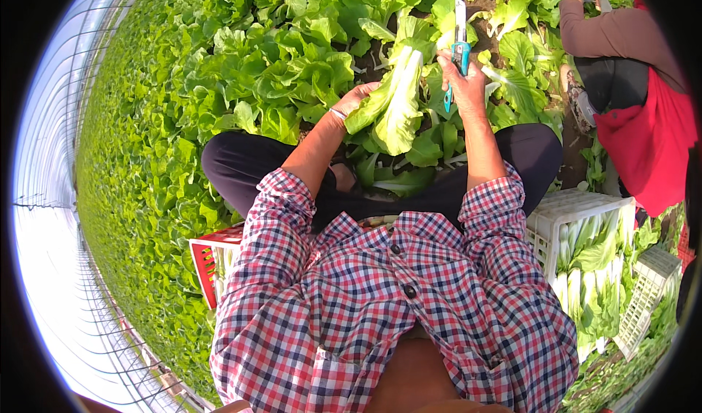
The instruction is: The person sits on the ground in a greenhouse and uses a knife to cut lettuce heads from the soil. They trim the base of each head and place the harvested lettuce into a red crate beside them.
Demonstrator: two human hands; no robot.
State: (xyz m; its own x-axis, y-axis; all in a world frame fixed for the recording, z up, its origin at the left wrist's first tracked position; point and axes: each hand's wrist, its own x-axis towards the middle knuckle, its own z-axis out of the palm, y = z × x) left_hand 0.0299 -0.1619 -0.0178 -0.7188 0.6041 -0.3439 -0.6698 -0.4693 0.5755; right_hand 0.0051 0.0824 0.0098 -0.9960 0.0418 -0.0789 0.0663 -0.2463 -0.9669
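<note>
My left hand (356,97) grips a leafy green vegetable (397,103), its pale stalks pointing away from me and its leaf tips hanging toward my lap. Part of that hand is hidden behind the leaves. In my right hand (465,86) is a teal-handled utility knife (460,56), held just right of the vegetable with its blade extended and pointing away from me. The blade is apart from the vegetable. Loose leaves (403,181) lie on the ground between my bent legs.
Rows of growing greens (263,78) spread ahead and left. A white plastic crate (581,202) packed with greens stands by my right side, another pale crate (650,292) beyond. A red crate (204,267) is at my left. A gloved co-worker (614,34) crouches at right.
</note>
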